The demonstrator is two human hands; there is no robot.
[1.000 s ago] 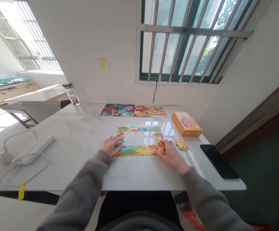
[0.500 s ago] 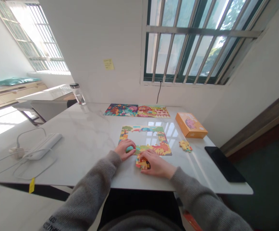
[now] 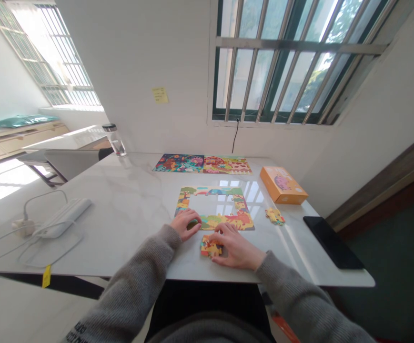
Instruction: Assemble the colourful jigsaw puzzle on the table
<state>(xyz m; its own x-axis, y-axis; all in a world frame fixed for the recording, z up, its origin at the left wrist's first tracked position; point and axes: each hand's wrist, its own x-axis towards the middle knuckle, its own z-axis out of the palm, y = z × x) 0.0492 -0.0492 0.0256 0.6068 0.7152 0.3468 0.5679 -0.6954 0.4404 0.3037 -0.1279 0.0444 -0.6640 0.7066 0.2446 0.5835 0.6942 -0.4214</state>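
Person's two hands at a white marbled tabletop (image 3: 135, 197). The puzzle border (image 3: 228, 222), an illustrated rectangle with an open centre, lies flat in the middle. The left hand (image 3: 186, 224) lies over its lower left corner, fingers loosely curved, thumb parted from the index, with nothing visible in hold. The right hand (image 3: 236, 247) is partly open at a cluster of puzzle pieces (image 3: 209, 247) on the tabletop just below the border, thumb and fingers touching its right side; whether they grip it cannot be told. A second cluster of pieces (image 3: 274, 216) lies to the right, between the border and a black phone (image 3: 331, 242).

Writing: the orange box (image 3: 283, 184), upper right, bears a pink figure and pale marks, too small to read. The yellow note (image 3: 160, 95) on the wall carries several handwritten lines, likewise illegible. Dark lettering on the left grey sleeve (image 3: 131, 281) is cut off by the lower edge and cannot be read with certainty. The yellow tag (image 3: 46, 276) at the tabletop's near edge shows faint marks only.
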